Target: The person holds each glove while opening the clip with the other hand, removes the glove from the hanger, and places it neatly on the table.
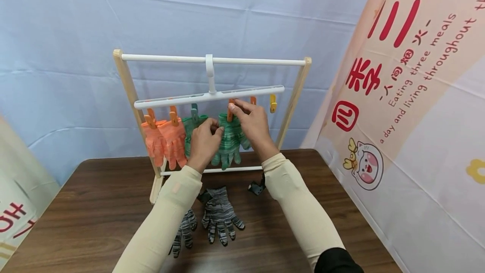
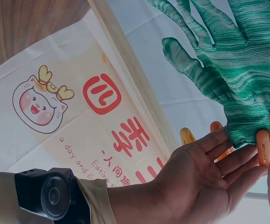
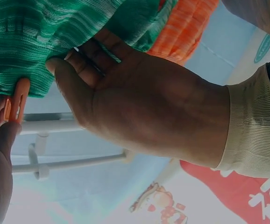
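A green-and-white knit glove [image 1: 229, 142] hangs fingers down, its cuff in an orange clothespin [image 1: 230, 111]. My right hand [image 1: 254, 124] pinches that clothespin between thumb and fingers, as the left wrist view also shows. With thumb and fingertips, my left hand [image 1: 206, 141] pinches the glove's side near the cuff. In the right wrist view, the left thumb [image 3: 62, 77] lies at the glove's edge. Behind the left hand, a darker green glove [image 1: 188, 126] hangs from a teal clothespin [image 1: 194, 112]. Orange gloves [image 1: 173, 140] hang further left from orange clothespins [image 1: 174, 116].
The white clip hanger [image 1: 246, 92] hooks over the top bar [image 1: 163, 58] of a wooden-sided rack [image 1: 297, 92]. A yellow clothespin [image 1: 273, 103] hangs at its right end. Grey-black gloves [image 1: 221, 214] lie on the brown table [image 1: 94, 214], and a printed cloth [image 1: 417, 138] drapes at right.
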